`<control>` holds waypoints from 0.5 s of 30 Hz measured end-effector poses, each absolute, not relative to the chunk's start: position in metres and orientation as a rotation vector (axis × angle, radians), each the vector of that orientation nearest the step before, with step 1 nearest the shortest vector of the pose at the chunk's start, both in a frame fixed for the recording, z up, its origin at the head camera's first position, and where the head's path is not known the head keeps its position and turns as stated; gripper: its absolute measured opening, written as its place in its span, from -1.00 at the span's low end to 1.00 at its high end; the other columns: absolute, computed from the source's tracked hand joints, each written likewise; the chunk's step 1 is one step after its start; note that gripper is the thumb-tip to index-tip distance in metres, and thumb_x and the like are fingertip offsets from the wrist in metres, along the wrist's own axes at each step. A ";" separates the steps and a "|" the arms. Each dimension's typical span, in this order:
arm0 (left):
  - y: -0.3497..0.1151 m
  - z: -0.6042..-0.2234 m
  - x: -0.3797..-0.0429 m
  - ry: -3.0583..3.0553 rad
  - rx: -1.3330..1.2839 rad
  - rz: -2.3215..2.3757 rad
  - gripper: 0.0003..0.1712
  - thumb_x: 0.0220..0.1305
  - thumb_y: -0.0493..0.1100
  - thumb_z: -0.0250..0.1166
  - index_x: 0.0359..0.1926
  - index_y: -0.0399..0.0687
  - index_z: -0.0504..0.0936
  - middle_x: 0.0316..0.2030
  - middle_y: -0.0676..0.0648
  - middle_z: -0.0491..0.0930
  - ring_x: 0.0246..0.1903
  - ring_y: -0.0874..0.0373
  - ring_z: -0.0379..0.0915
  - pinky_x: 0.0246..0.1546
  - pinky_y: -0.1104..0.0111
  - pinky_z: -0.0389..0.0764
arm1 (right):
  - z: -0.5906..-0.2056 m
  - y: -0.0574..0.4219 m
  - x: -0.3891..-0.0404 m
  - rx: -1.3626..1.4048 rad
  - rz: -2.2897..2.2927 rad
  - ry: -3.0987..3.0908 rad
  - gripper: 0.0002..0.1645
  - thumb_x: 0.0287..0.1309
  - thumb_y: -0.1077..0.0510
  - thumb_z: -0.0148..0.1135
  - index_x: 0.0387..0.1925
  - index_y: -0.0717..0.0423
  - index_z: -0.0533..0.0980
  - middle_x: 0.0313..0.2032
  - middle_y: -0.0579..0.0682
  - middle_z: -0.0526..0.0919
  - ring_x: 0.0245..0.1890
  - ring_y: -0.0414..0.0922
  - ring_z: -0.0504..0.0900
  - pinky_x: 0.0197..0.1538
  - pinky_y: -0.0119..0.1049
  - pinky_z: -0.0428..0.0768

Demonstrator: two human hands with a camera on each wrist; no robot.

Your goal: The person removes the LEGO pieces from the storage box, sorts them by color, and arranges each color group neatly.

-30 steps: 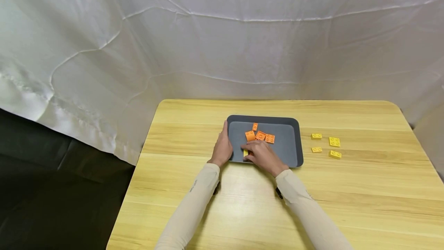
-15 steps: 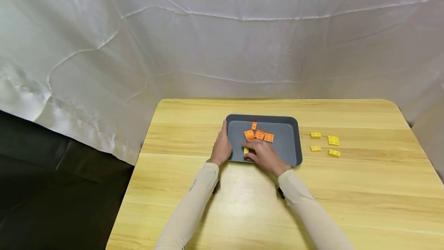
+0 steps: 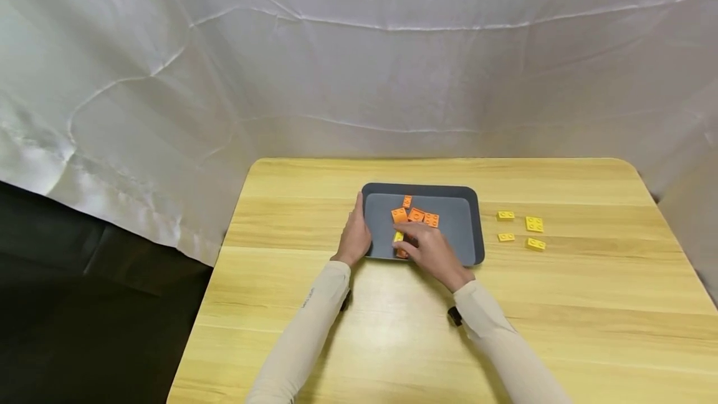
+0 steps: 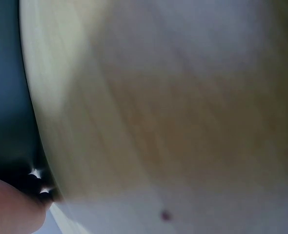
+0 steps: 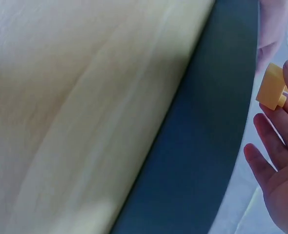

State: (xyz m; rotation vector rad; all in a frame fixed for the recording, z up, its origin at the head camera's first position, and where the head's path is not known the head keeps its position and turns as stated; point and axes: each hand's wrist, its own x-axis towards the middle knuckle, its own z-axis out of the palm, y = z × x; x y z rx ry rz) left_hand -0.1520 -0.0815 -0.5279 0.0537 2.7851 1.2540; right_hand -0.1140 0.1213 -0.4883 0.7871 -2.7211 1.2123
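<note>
Nearest us, two long beige sleeves point(image 3: 308, 323) point(image 3: 499, 329) reach over the pale wood-grain counter point(image 3: 392, 341). Since half a second ago, the right hand point(image 3: 434, 251) has shifted slightly farther from the tray's near rim, taking the small yellow plastic brick point(image 3: 399, 237) with it, and we now see more of an orange piece point(image 3: 402, 254) below the thumb. That hand is partly open: thumb and forefinger pinch the brick, while the right wrist view shows its other fingers extended and spread. The left hand point(image 3: 354, 235) rests against the tray's left side as before, its visible finger straight and pointing away from us. The pinched brick is over the left part of the shallow dark-grey rectangular tray point(image 3: 479, 229); in the right wrist view a stud faces toward the fingers. Too much is covered for us to be sure of its long axis. Just beyond lie a curved orange brick point(image 3: 399, 216), an orange tile point(image 3: 416, 214), an orange four-stud brick point(image 3: 431, 220) and, farther, a small orange piece point(image 3: 407, 201). Right of the tray, four yellow bricks point(image 3: 535, 224) sit apart on the counter. White cloth point(image 3: 359, 80) hangs behind.
</note>
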 end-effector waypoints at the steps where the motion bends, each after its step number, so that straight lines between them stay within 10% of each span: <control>1: -0.082 -0.528 -0.152 2.786 0.053 1.254 -0.20 0.57 -0.44 -0.10 0.68 -0.12 -0.18 0.55 -0.28 0.19 0.40 -0.27 0.30 0.40 -0.05 0.37 | -0.488 0.122 -0.114 0.779 1.209 -2.721 -0.51 0.25 0.17 0.48 0.18 0.25 0.66 0.11 0.16 0.72 0.11 0.09 0.70 0.12 0.00 0.70; 15: -0.080 -0.525 -0.152 2.769 0.016 1.258 -0.18 0.55 -0.47 -0.12 0.69 -0.10 -0.18 0.58 -0.23 0.13 0.43 -0.23 0.26 0.47 0.01 0.28 | -0.482 0.136 -0.107 0.622 1.135 -2.688 -0.55 0.21 0.14 0.51 0.09 0.27 0.70 0.02 0.19 0.76 0.02 0.15 0.75 0.07 0.08 0.71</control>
